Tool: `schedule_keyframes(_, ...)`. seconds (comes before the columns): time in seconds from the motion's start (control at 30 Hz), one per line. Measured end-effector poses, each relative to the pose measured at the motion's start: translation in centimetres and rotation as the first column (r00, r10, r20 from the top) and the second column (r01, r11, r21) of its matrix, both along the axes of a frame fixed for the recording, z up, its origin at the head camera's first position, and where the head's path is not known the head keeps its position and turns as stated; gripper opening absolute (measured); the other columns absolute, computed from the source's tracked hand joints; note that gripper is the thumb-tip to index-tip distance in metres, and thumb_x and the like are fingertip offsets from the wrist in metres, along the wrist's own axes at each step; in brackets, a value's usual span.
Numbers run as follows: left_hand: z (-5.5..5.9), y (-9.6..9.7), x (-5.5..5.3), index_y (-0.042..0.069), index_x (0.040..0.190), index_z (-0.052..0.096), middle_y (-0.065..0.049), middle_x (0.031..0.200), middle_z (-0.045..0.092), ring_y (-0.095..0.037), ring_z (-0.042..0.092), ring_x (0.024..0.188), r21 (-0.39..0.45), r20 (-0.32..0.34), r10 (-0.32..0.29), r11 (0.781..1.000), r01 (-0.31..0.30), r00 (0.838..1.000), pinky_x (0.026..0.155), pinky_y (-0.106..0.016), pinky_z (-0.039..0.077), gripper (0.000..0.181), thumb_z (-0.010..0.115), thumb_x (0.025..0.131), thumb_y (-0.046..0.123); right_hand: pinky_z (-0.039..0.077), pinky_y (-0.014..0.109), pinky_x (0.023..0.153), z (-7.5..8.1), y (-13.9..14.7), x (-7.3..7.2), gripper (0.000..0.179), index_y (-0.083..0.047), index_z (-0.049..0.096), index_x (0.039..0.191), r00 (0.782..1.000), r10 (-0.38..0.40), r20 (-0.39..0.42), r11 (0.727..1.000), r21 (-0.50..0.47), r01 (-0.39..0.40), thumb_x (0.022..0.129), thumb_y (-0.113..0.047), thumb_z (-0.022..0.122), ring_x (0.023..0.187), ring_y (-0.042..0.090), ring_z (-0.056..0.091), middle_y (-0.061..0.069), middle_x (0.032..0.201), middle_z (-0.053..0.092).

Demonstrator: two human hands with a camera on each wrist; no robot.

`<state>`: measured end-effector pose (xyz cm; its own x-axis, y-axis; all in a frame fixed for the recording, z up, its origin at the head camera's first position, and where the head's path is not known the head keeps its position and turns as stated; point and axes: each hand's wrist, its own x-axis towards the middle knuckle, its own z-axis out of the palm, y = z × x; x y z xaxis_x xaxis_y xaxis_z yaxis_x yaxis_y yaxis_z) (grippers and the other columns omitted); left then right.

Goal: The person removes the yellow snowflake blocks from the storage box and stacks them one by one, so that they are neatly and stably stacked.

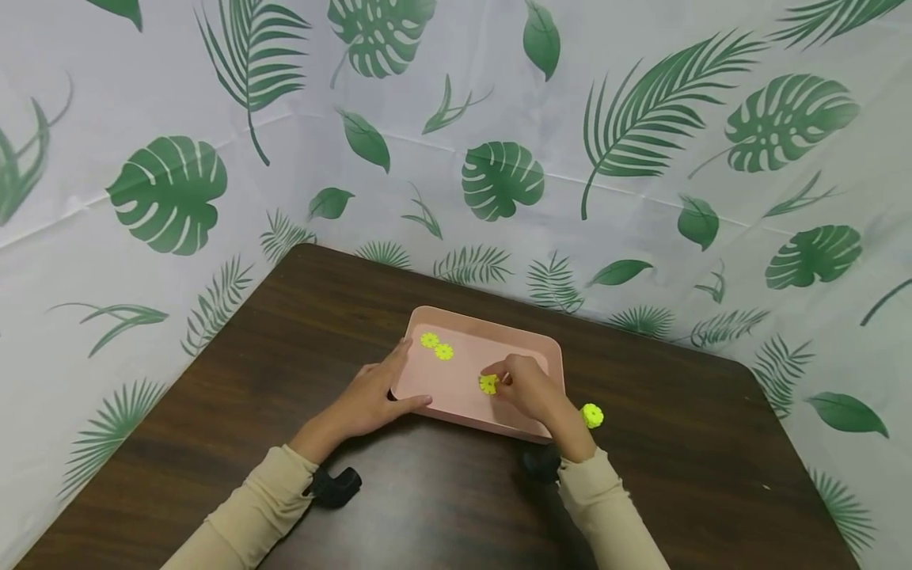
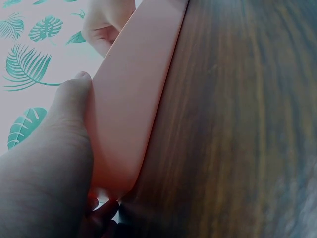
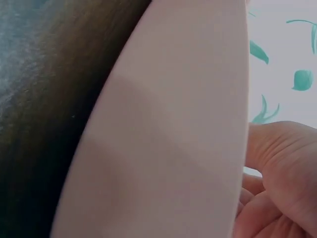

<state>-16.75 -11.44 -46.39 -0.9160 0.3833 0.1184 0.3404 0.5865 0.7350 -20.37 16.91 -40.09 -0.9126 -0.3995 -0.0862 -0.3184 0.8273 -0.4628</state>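
Seen through my cameras: left hand [image 1: 370, 402], fingers extended, touching tray [image 1: 449, 384] at its near-left corner; right hand [image 1: 529, 386], pinching yellow disc [image 1: 488, 385] inside tray; two discs [image 1: 437, 346], tray's left part.

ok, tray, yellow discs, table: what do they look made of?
Pink tray: probably moulded plastic, matte; smooth walls, rounded corners.
Yellow discs: likely plastic, finish too small to tell; uniform bright colour, notched rims.
Table: wood or wood-look laminate, slightly glossy; dark streaky grain, soft glare.

Yellow disc [image 1: 488, 385] partly hidden by right fingers [image 1: 497, 366]; right sleeve [image 1: 611, 511] cut off below.
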Motion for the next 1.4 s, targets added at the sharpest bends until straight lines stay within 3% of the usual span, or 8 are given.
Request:
schedule_keyframes(0.3, 0.3, 0.1, 0.3, 0.009, 0.167, 0.013, -0.012, 0.171, 0.017, -0.035, 0.033, 0.151, 0.008, 0.008, 0.0, 1.0, 0.0, 1.0, 0.118, -0.059, 0.022, 0.104, 0.068, 0.094, 0.059, 0.051, 0.029, 0.068, -0.5, 0.8, 0.4, 0.03, -0.002, 0.08, 0.112, 1.0, 0.018, -0.006, 0.998, -0.062, -0.019, 0.083, 0.006, 0.082, 0.072, 0.018, 0.053, 0.001, 0.078, 0.064)
schedule_keyframes(0.6, 0.1, 0.2, 0.4, 0.01, 0.167, 0.011, -0.011, 0.171, 0.016, -0.035, 0.032, 0.152, 0.01, 0.018, 0.002, 1.0, -0.002, 1.0, 0.119, -0.058, 0.021, 0.104, 0.067, 0.094, 0.058, 0.051, 0.029, 0.067, -0.8, 1.2, 0.4, 0.02, -0.006, 0.081, 0.103, 0.999, 0.05, -0.014, 0.999, -0.01, -0.05, 0.084, -0.01, 0.087, 0.071, 0.016, 0.054, -0.001, 0.075, 0.062)
schedule_keyframes(0.73, -0.1, 0.3, 0.4, 0.01, 0.167, 0.011, -0.011, 0.171, 0.016, -0.037, 0.032, 0.151, 0.002, 0.025, -0.001, 1.0, 0.001, 1.0, 0.119, -0.059, 0.021, 0.104, 0.067, 0.095, 0.059, 0.054, 0.03, 0.069, -0.1, 2.5, 0.7, 0.016, -0.007, 0.078, 0.095, 0.991, 0.061, -0.117, 0.997, -0.047, -0.067, 0.085, -0.016, 0.087, 0.073, 0.014, 0.058, -0.002, 0.08, 0.066)
schedule_keyframes(0.9, 0.2, 0.3, 0.4, 0.011, 0.167, 0.01, -0.011, 0.171, 0.015, -0.038, 0.032, 0.152, 0.014, 0.021, -0.001, 1.0, 0.001, 1.0, 0.119, -0.06, 0.019, 0.104, 0.068, 0.095, 0.057, 0.054, 0.029, 0.068, 2.8, 6.6, 2.2, 0.023, -0.002, 0.076, 0.105, 0.934, -0.134, -0.332, 0.977, -0.201, 0.069, 0.087, -0.014, 0.085, 0.077, 0.021, 0.063, 0.008, 0.091, 0.068)
schedule_keyframes(1.0, 0.3, 0.3, 0.3, 0.011, 0.167, 0.01, -0.011, 0.171, 0.015, -0.038, 0.032, 0.152, 0.015, 0.022, -0.001, 1.0, 0.001, 1.0, 0.119, -0.059, 0.019, 0.104, 0.068, 0.095, 0.057, 0.051, 0.02, 0.069, 3.6, 10.2, 3.7, 0.03, 0.0, 0.075, 0.112, 0.872, -0.316, -0.374, 0.938, -0.264, 0.227, 0.089, -0.017, 0.084, 0.08, 0.023, 0.063, 0.014, 0.096, 0.068)
schedule_keyframes(1.07, 0.3, 0.3, 0.3, 0.011, 0.168, 0.009, -0.011, 0.171, 0.014, -0.038, 0.032, 0.151, 0.013, 0.03, -0.002, 1.0, 0.002, 1.0, 0.119, -0.059, 0.018, 0.105, 0.068, 0.095, 0.058, 0.05, 0.018, 0.07, 3.6, 12.4, 4.5, 0.033, 0.001, 0.074, 0.114, 0.851, -0.385, -0.357, 0.916, -0.257, 0.307, 0.09, -0.021, 0.083, 0.083, 0.024, 0.065, 0.015, 0.099, 0.07)
schedule_keyframes(1.3, 0.2, 0.3, 0.2, 0.009, 0.167, 0.01, -0.012, 0.172, 0.013, -0.04, 0.032, 0.151, -0.009, 0.021, 0.006, 1.0, -0.006, 1.0, 0.119, -0.06, 0.018, 0.105, 0.067, 0.095, 0.059, 0.058, 0.041, 0.077, 1.4, 16.6, 5.1, 0.042, 0.004, 0.071, 0.119, 0.924, -0.366, -0.112, 0.923, -0.169, 0.346, 0.093, -0.028, 0.08, 0.095, 0.032, 0.07, 0.02, 0.108, 0.072)
schedule_keyframes(1.4, 0.1, 0.4, 0.1, 0.008, 0.167, 0.009, -0.012, 0.172, 0.012, -0.04, 0.031, 0.152, -0.016, 0.016, -0.003, 1.0, 0.003, 1.0, 0.119, -0.06, 0.018, 0.105, 0.066, 0.095, 0.059, 0.058, 0.041, 0.078, 0.2, 17.2, 4.7, 0.039, 0.004, 0.072, 0.117, 0.939, -0.342, -0.043, 0.932, -0.143, 0.333, 0.093, -0.025, 0.081, 0.095, 0.031, 0.071, 0.017, 0.106, 0.074)
